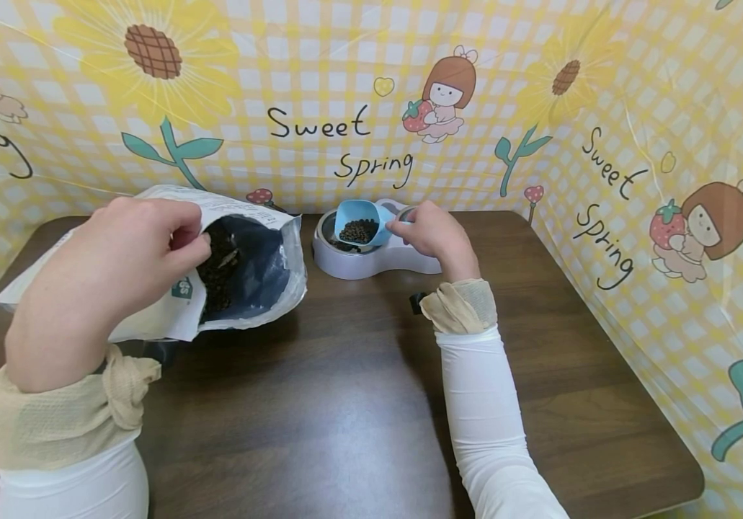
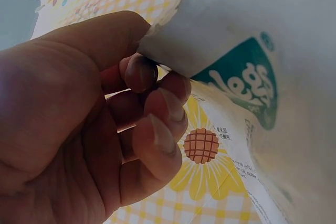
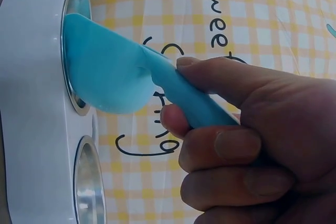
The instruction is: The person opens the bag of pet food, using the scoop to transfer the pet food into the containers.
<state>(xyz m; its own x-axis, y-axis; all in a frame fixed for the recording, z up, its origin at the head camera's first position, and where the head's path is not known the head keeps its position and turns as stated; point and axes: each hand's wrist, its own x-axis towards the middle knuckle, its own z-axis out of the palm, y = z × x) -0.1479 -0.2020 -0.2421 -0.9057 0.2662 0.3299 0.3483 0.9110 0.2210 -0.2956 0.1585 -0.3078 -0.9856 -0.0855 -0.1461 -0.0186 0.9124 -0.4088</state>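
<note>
My left hand (image 1: 112, 267) pinches the torn upper edge of a white bag (image 1: 157, 322) between thumb and fingers. The bag lies tilted with its foil-lined mouth toward the right, and dark pellets (image 1: 218, 277) show inside. In the left wrist view a green label (image 2: 241, 82) is printed on the bag. My right hand (image 1: 439, 234) grips the handle of a light blue scoop (image 3: 110, 72). Brown pellets (image 1: 359, 231) fill part of the scoop, which is over the left steel bowl of a white double pet bowl (image 1: 352, 268). In the right wrist view the scoop's lip overlaps that bowl's rim.
The second steel bowl (image 3: 89, 187) in the same stand shows bare metal. Everything stands on a dark wooden table (image 1: 332, 411) with a rounded right corner. A yellow checked cloth (image 1: 319, 65) with printed flowers hangs behind and along the sides.
</note>
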